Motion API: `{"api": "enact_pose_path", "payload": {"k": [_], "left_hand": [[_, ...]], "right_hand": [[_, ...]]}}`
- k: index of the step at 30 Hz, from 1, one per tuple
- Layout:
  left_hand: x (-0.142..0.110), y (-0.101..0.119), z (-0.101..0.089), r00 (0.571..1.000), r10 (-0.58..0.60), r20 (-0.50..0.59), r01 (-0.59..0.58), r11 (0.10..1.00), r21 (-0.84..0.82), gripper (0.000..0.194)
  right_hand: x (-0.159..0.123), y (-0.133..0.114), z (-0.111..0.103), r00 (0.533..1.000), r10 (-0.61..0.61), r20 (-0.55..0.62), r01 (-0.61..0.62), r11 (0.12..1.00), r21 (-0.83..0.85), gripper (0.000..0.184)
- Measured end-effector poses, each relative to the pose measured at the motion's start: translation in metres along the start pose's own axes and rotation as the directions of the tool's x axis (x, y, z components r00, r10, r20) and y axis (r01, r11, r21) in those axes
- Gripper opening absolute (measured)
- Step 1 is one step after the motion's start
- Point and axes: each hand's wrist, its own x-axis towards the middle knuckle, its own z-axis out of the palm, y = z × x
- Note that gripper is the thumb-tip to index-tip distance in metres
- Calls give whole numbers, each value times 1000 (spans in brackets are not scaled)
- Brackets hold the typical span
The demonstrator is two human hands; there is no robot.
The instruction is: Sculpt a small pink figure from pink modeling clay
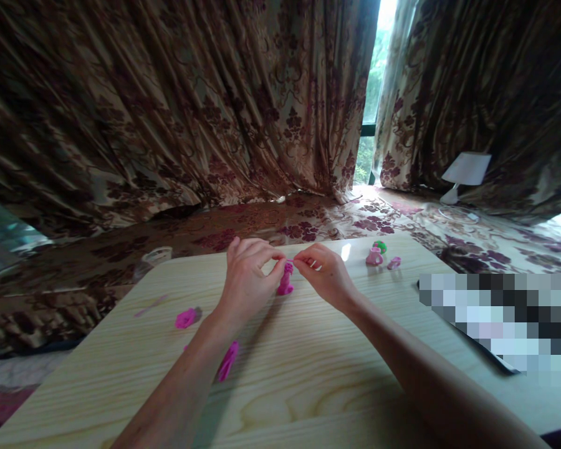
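A small bright pink figure [285, 284], perhaps of modelling clay, stands upright on the table. My left hand [250, 271] comes in from its left, thumb and forefinger pinched together at the top of the figure. From the other side my right hand [325, 271] reaches in, its thumb and forefinger also pinched. A thin pink strip [290, 260] spans the gap between the two sets of fingertips, just over the figure. Whether the strip is joined to the figure I cannot tell.
On the pale wooden table [308, 386] lie a pink lump [186, 318], a long pink piece [228, 362] partly behind my left forearm, and a thin pink stick [149, 306]. Farther right are a light pink cup-like piece [374, 256], a green ball [380, 247] and a blurred-out dark-edged object [490, 324].
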Motion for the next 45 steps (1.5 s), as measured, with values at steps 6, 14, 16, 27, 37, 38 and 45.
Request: {"api": "enact_pose_path", "payload": {"k": [6, 14, 16, 27, 37, 38, 45], "left_hand": [[-3, 1, -3, 1000, 9, 8, -9, 1000, 1, 12], [-5, 1, -2, 1000, 23, 4, -23, 999, 42, 11], [-5, 1, -2, 1000, 27, 0, -27, 998, 49, 12], [-5, -1, -2, 999, 46, 22, -48, 994, 103, 12], [-8, -1, -3, 995, 93, 23, -95, 984, 152, 12], [-9, 0, -3, 995, 97, 25, -100, 983, 156, 13], [-14, 1, -3, 992, 124, 30, -127, 976, 175, 14]], "right_hand": [[-2, -2, 3, 1000, 20, 10, -20, 1000, 19, 12], [-2, -2, 4, 1000, 22, 5, -22, 999, 28, 9], [-2, -2, 4, 1000, 28, 12, -28, 999, 23, 9], [-2, 0, 7, 1000, 24, 14, -23, 999, -42, 10], [-5, 1, 8, 999, -30, 18, 31, 997, -72, 12], [-5, 1, 8, 999, -33, 19, 34, 996, -77, 12], [-7, -3, 5, 998, -65, 25, 68, 989, -134, 15]]}}
